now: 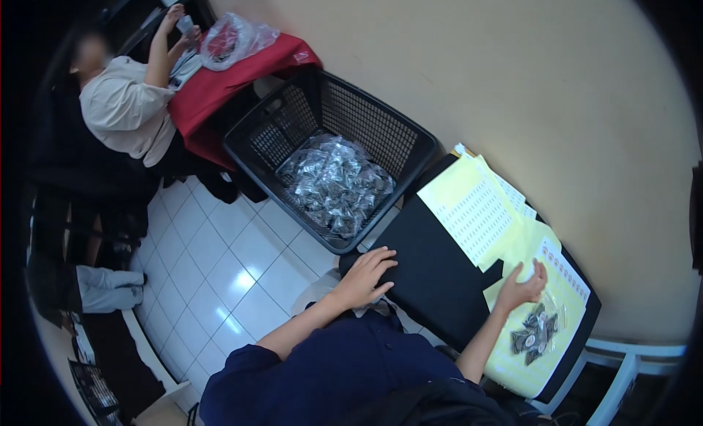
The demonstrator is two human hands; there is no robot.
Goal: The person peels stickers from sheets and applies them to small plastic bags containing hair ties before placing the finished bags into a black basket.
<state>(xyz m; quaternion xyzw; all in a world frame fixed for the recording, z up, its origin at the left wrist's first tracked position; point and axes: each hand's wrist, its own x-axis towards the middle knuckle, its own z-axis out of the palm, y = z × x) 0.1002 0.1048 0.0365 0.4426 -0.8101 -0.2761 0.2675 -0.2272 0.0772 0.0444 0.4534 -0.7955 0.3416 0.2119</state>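
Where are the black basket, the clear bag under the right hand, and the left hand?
black basket (410,137): head view, on its mesh back wall.
clear bag (534,332): head view, on its middle, over the dark pieces inside.
left hand (366,276): head view, on its back.

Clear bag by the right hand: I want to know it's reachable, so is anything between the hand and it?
Nothing visible. The right hand lies on the yellow sheet just above the clear bag, fingers spread.

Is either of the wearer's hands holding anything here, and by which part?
Nothing is clearly held. The left hand lies flat on the black table; the right hand rests on yellow sheets above a clear packet.
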